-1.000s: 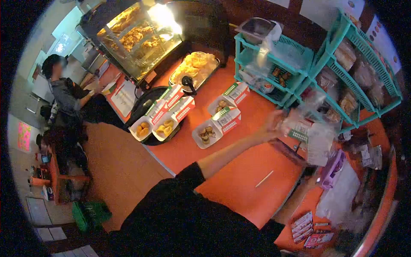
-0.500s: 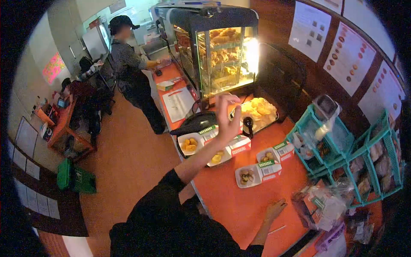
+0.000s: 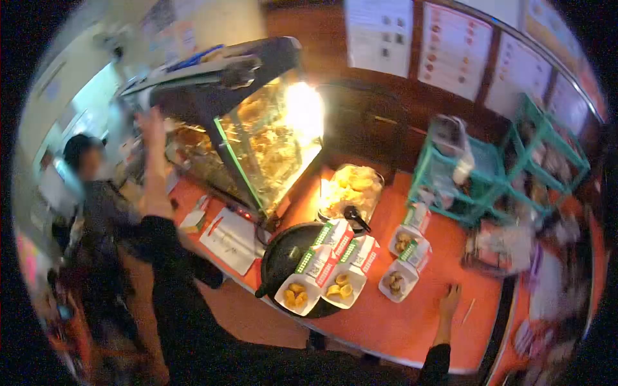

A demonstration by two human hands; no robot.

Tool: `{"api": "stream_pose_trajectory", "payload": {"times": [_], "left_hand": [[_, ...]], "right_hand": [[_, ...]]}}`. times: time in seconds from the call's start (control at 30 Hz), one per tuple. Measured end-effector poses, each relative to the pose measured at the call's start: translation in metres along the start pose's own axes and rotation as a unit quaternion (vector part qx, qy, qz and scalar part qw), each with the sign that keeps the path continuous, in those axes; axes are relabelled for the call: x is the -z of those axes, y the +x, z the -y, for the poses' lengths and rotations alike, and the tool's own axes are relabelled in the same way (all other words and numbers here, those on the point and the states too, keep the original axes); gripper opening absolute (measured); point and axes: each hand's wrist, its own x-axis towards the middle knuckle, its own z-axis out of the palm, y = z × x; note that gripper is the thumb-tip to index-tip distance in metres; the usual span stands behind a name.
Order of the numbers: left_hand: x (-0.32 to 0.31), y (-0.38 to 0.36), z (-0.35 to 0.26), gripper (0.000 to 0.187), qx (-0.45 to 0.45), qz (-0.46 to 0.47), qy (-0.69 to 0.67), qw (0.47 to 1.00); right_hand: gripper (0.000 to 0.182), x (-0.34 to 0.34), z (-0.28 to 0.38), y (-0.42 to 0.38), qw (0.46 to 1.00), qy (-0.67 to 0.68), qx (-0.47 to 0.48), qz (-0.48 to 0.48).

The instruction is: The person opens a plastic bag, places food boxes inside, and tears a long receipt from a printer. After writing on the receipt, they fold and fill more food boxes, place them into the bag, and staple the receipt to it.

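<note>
My left hand [image 3: 153, 138] is raised in front of the left end of the heated glass food case [image 3: 270, 141], blurred, with its fingers stretched upward and nothing visible in it. On the red counter [image 3: 386, 328], my right hand [image 3: 450, 300] lies flat, open, beside a thin white stick [image 3: 469, 311]. To its left are two cartons of small brown food pieces, the nearer carton [image 3: 399, 281] closest to the hand. Two more open cartons, one at the left [image 3: 297, 293] and one beside it [image 3: 344, 286], hold yellow pieces on a black round tray [image 3: 273, 257].
A tray of yellow chips [image 3: 354, 190] with a black-handled scoop [image 3: 357, 217] stands behind the cartons. Teal baskets [image 3: 460, 174] and plastic-wrapped packs [image 3: 499, 248] are at the right. A written sheet [image 3: 234, 241] lies at the left. Another person [image 3: 96, 206] stands beyond my left arm.
My view has swung toward the left and the food case. My left hand has gone from above the cartons to the far left, its curled fingers now straighter. My right hand stays on the counter.
</note>
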Motion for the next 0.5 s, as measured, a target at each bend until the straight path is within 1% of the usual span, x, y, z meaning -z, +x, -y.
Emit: {"api": "stream_pose_trajectory", "payload": {"times": [0.03,0.07,0.1,0.13,0.17,0.23,0.27,0.3,0.33,0.4,0.43,0.47,0.5], "left_hand": [[-0.030,0.025,0.063,0.046,-0.100,0.139,0.162,0.972],[-0.012,0.022,0.051,0.042,-0.107,0.139,0.142,0.974],[0.025,0.003,0.015,0.038,-0.126,0.085,0.091,0.984],[0.067,-0.023,-0.033,0.035,-0.149,-0.003,0.023,0.989],[0.122,-0.053,-0.094,0.032,-0.158,-0.077,-0.045,0.983],[0.185,-0.112,-0.196,0.023,-0.158,-0.128,-0.123,0.971],[0.219,-0.135,-0.244,0.021,-0.181,-0.130,-0.119,0.968],[0.219,-0.142,-0.256,0.021,-0.179,-0.125,-0.120,0.969],[0.219,-0.142,-0.266,0.019,-0.165,-0.112,-0.069,0.977],[0.197,-0.106,-0.221,0.017,-0.243,-0.066,0.007,0.968],[0.161,-0.108,-0.196,0.023,-0.076,0.005,-0.043,0.996],[0.136,-0.103,-0.175,0.033,0.104,0.094,-0.160,0.977],[0.137,-0.106,-0.184,0.036,-0.020,0.029,0.026,0.999]], "right_hand": [[0.040,-0.020,-0.036,-0.002,0.996,-0.061,0.047,-0.034],[0.039,-0.017,-0.033,-0.007,0.956,-0.185,0.149,-0.173],[0.039,0.003,-0.006,-0.017,0.967,-0.161,0.092,-0.172],[0.037,0.005,-0.014,-0.024,0.986,-0.138,0.008,-0.095],[0.034,0.007,-0.019,-0.030,0.977,-0.200,-0.003,-0.073],[0.027,0.008,-0.026,-0.033,0.972,-0.208,0.032,-0.105],[0.027,0.011,-0.034,-0.039,0.971,-0.216,0.021,-0.099],[0.025,0.014,-0.038,-0.037,0.969,-0.219,0.037,-0.105],[0.023,0.012,-0.037,-0.026,0.969,-0.214,0.070,-0.106],[0.025,0.030,-0.028,-0.016,0.988,-0.122,0.080,-0.043],[0.029,0.040,-0.022,-0.012,0.990,-0.112,0.059,0.068],[0.027,0.035,-0.022,-0.018,0.987,-0.112,0.112,-0.029],[0.030,0.037,-0.023,-0.017,0.973,-0.142,0.173,-0.057]]}}
